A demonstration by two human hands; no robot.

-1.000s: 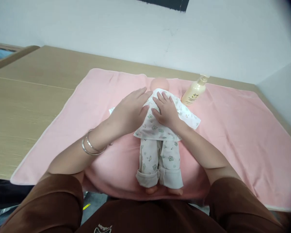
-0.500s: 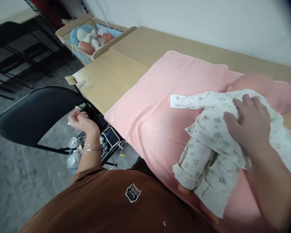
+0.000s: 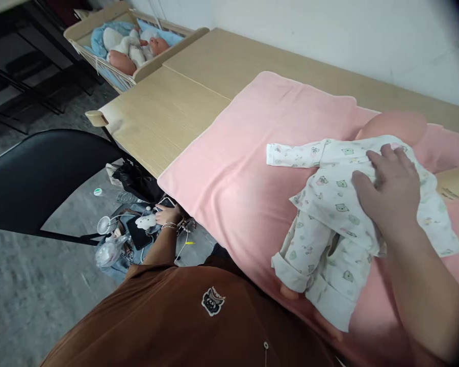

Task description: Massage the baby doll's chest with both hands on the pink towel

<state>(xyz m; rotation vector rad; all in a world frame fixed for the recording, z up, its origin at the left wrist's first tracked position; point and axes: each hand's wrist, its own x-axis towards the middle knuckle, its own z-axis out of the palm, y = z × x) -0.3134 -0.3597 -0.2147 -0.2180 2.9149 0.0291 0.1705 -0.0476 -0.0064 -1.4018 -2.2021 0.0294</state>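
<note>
My right hand (image 3: 392, 188) lies with fingers spread on the chest of a doll (image 3: 393, 126) dressed in a white patterned top (image 3: 344, 193) and matching trousers (image 3: 309, 244). The doll lies on its back on a pink blanket (image 3: 245, 153); one sleeve stretches out to the left. Down beside the table edge, my left hand (image 3: 166, 215) has its fingers closed over a phone with a pale case (image 3: 167, 202), partly covered by the hand. A white figure-shaped item (image 3: 146, 221) is right beside those fingers.
A black folding chair (image 3: 53, 173) stands at left. Near it are a small white fan (image 3: 104, 225), a plastic bag (image 3: 109, 251), a dark-screened device (image 3: 137, 234) and a clear bottle (image 3: 126, 197). A wooden crib (image 3: 149, 66) holding another doll adjoins the wooden table (image 3: 176, 107).
My left hand has moved down and right from beside the chair to the phone. My right hand stays on the doll's top. The view has shifted slightly.
</note>
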